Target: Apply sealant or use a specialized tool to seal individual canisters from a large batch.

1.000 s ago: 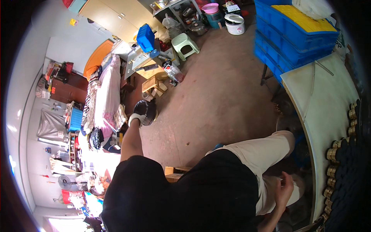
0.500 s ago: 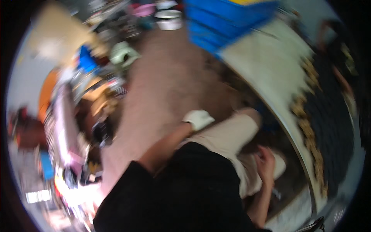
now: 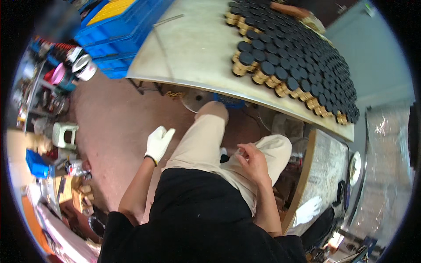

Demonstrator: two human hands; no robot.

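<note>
My left hand (image 3: 158, 142) wears a white glove with a dark cuff. It hangs over the floor beside my left leg, holding nothing that I can see, its thumb and fingers somewhat apart. My bare right hand (image 3: 253, 162) is just above my right thigh, fingers loosely bent and apart, with no object plainly in it. A second white glove (image 3: 309, 211) lies on the small side table (image 3: 324, 166) to my right. On the long pale table (image 3: 193, 48) ahead stand many gold-sided cylinders with black tops (image 3: 289, 72), packed closely together.
Stacked blue crates (image 3: 118, 37), the top one holding yellow pieces, stand at the far left of the table. Another person's arm (image 3: 291, 9) reaches over the cylinders. A white bucket (image 3: 84, 68), a pale green stool (image 3: 65, 135) and cluttered shelves line the left side.
My view has swung to the right, bringing the long table in front and the side table with the glove into sight. My gloved hand now hangs left of my leg.
</note>
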